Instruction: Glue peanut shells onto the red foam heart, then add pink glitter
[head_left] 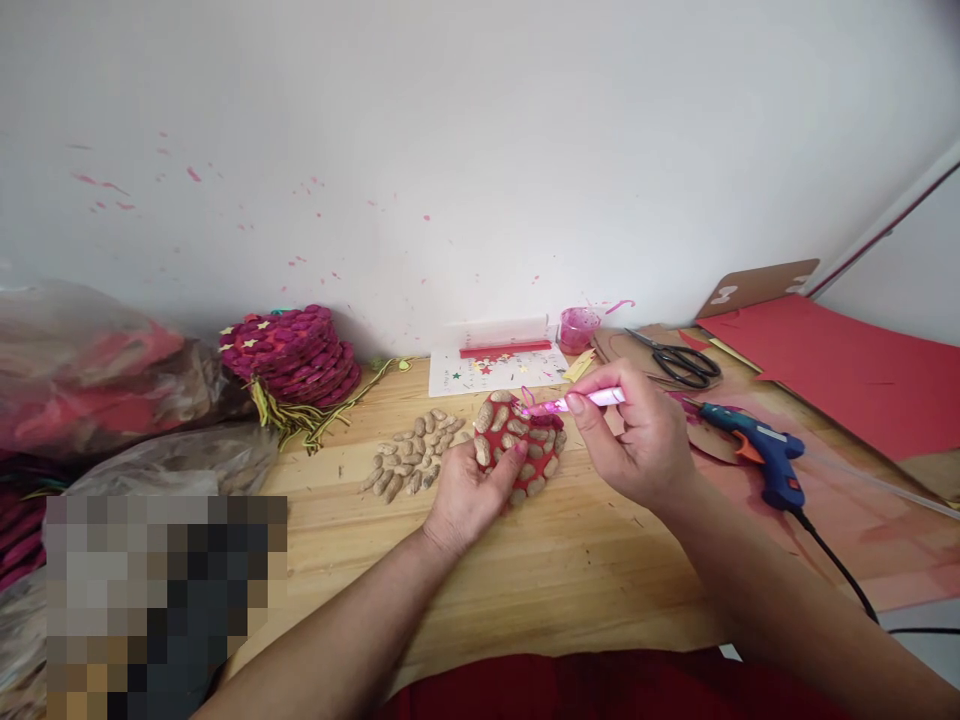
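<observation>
My left hand grips the lower left edge of a red disc with peanuts stuck on it, thumb on top. In my right hand is a slim white and pink brush, pinched between thumb and fingers. Its tip points left and meets the disc's upper part, where a peanut is dark magenta. Loose peanuts lie on the wooden table left of the disc. Behind the disc stands a pink-stained cup against the wall.
Magenta peanut discs with tassels are stacked at the back left, beside plastic bags. A white sheet holds small stars. Black-handled scissors, a blue glue gun with its cable, and red sheets lie right.
</observation>
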